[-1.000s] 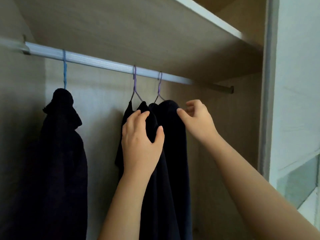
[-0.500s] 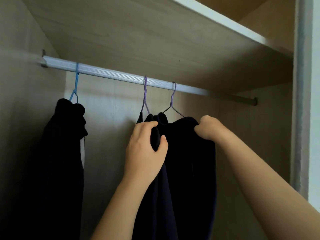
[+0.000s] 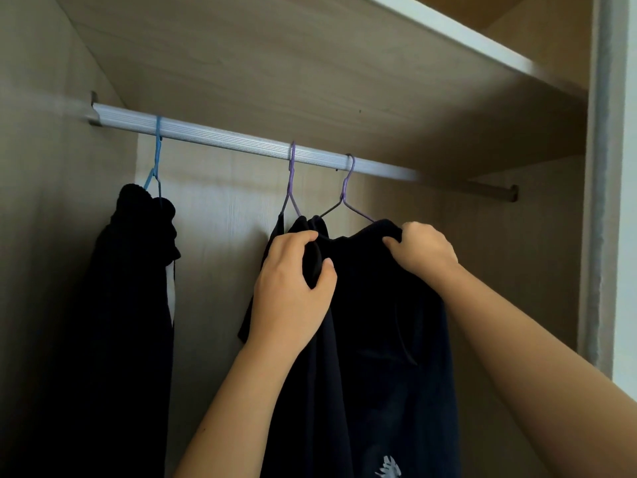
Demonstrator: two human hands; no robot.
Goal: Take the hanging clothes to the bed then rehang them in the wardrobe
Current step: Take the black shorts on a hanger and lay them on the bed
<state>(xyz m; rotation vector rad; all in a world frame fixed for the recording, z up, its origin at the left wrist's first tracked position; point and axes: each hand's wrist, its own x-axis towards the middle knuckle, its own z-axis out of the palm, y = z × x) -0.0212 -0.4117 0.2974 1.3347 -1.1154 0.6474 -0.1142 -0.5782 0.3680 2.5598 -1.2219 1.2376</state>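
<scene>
The inside of a wardrobe (image 3: 517,270) in pale wood-grain board is seen, crossed by 1 ribbed silvery rail (image 3: 220,138). Above the rail, the underside of a shelf (image 3: 275,63) is shown, edged in front with a white strip (image 3: 448,32). Below the rail, the back panel (image 3: 224,201) is softly lit, while the area near the rail's right bracket (image 3: 513,193) is left in shade. Left of the rail, a side panel (image 3: 34,219) is seen. Right of the rail, a grey upright frame strip (image 3: 601,167) is set.

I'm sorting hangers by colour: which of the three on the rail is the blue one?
The leftmost hanger, alone near the left end of the rail. The other two, middle and right, are purple and hang close together.
</scene>
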